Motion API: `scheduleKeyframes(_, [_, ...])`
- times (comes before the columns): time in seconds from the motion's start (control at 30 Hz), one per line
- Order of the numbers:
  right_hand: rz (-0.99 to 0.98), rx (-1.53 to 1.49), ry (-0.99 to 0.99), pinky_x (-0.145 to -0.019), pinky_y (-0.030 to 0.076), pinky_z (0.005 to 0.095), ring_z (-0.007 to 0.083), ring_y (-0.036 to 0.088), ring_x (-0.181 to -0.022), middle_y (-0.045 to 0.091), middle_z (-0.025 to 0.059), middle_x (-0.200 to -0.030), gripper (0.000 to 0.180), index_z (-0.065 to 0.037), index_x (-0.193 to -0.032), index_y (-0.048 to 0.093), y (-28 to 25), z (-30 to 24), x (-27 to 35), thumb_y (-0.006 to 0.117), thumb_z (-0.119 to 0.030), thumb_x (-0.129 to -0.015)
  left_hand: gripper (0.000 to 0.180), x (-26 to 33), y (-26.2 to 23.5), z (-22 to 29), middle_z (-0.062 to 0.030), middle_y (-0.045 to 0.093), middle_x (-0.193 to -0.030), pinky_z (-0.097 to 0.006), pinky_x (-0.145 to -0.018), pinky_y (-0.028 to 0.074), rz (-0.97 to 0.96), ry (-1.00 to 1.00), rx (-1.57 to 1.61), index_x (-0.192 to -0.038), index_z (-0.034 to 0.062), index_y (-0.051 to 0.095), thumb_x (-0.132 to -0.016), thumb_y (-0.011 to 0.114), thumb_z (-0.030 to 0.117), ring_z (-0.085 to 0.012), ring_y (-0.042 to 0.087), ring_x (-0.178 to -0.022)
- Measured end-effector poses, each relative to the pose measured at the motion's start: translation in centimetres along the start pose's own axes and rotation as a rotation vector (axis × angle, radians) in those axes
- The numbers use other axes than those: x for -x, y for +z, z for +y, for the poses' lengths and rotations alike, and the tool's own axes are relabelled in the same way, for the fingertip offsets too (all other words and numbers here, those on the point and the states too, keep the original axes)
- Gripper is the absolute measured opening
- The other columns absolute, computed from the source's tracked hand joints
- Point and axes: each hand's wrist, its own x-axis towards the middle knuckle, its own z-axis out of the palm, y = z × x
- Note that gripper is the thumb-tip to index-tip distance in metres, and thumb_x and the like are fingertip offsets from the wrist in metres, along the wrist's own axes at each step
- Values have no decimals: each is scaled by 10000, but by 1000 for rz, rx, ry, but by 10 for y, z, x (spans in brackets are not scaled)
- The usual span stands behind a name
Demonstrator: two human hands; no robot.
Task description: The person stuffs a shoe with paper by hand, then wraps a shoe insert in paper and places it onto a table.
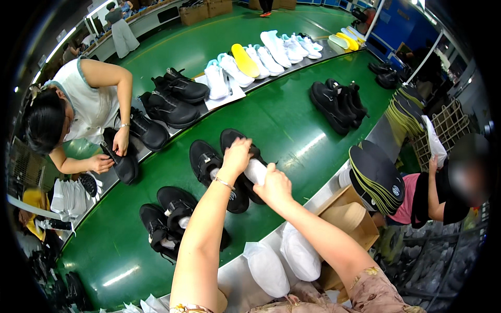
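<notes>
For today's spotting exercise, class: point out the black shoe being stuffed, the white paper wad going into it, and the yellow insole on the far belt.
black shoe (233,140): head view, on its toe end.
white paper wad (256,170): head view, on its middle.
yellow insole (245,60): head view, on its middle.
</notes>
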Motion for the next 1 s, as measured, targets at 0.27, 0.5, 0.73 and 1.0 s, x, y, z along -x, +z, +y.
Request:
scheduleKeyframes(0.27, [293,140,-146,-659,517,370,328,552,-821,549,198,-830,282,46,-895,428,90,12,-42,593,-113,-731,219,-9,5,-1,-189,636,-839,-398,-716,484,23,-127,243,-961,44,622,-786,616,175,-339,617,-809])
scheduleKeyframes(0.5, [-121,144,-110,-674,521,419,390,606,-780,532,257,-922,473,51,-969,375,80,3,-52,685,-202,-717,219,-2,1,-11,-193,634,-859,-399,-724,482,3,-181,249,-966,42,625,-791,610,173,-344,615,-825])
scheduleKeyframes(0.73, [-71,-2,-162,-638,533,414,373,626,-742,544,294,-884,269,82,-1035,378,102,12,-74,430,-110,-853,197,2,3,1,-211,622,-827,-408,-712,480,35,-170,251,-939,41,630,-794,591,168,-360,605,-810])
scheduleKeyframes(1.0, [-162,-92,-108,-720,509,454,416,604,-808,547,312,-936,266,76,-1060,373,111,10,-80,402,-100,-862,190,12,17,-3,-209,619,-809,-411,-687,481,137,-220,236,-927,51,626,-809,583,193,-372,602,-794])
